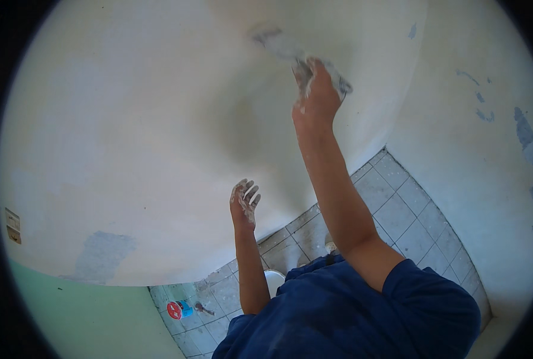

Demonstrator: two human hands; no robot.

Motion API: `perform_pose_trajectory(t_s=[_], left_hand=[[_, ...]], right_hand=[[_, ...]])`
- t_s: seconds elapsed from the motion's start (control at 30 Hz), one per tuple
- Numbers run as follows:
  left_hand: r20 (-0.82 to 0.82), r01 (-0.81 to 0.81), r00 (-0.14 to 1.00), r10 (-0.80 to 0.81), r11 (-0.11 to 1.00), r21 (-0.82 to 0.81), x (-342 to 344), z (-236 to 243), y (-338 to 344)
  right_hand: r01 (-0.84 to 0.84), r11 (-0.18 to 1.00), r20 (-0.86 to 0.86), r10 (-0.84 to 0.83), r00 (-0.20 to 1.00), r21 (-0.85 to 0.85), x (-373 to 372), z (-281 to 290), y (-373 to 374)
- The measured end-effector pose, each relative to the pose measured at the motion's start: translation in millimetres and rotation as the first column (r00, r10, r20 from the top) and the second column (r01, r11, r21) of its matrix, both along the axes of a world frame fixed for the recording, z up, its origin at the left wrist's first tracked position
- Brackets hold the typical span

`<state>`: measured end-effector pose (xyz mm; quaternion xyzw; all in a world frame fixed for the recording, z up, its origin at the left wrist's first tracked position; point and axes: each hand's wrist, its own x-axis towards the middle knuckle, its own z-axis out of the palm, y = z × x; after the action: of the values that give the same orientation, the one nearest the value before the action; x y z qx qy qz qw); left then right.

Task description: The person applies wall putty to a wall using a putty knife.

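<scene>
My right hand (320, 90) is raised high against the pale wall (159, 119), its fingers wrapped round a trowel (276, 45) smeared with white plaster. The trowel's far end is blurred by motion and lies on or close to the wall; I cannot tell if it touches. One end of the tool shows past the right side of the hand. Lower and to the left, my left hand (245, 200) hangs in the air near the wall, empty. Its fingers are apart and coated with whitish plaster.
Below is a grey tiled floor (419, 206) with white spatters. A white bucket (274, 280) partly shows beside my body. At lower left stand a blue tin with a red top (179, 309) and a small dark tool (204, 309). A switch plate (13, 225) is on the left.
</scene>
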<state>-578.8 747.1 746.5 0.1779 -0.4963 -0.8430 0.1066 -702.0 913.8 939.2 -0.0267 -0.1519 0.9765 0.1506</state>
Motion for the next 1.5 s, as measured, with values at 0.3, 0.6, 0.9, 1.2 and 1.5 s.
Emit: perform_pose_trajectory(t_s=[0.3,0.6,0.9,1.2,1.5], left_hand=[[0.117,-0.028,0.992,0.036,0.997,-0.065,16.6,-22.5,-7.9],[0.114,-0.111,0.987,0.114,0.993,-0.027,33.3,-19.3,-18.9],[0.035,-0.014,0.999,0.014,1.000,-0.003,40.9,-19.8,-16.8],[0.068,-0.047,0.996,0.051,0.997,-0.055,43.7,-12.8,-17.6],[0.079,-0.047,0.996,0.048,0.999,-0.014,45.4,-20.2,-28.4]], right_hand=[[0.174,0.931,0.330,-0.283,0.901,0.322,-35.7,-193.6,-16.8],[0.094,0.995,0.291,-0.103,0.951,0.042,-24.2,-72.8,-12.4],[0.041,0.969,0.113,-0.071,0.991,0.245,-7.0,-28.7,-64.5],[0.081,0.951,0.480,-0.223,0.848,0.298,14.9,-212.2,-29.3],[-0.014,0.999,-0.137,0.021,0.990,0.052,22.5,37.2,-48.9]])
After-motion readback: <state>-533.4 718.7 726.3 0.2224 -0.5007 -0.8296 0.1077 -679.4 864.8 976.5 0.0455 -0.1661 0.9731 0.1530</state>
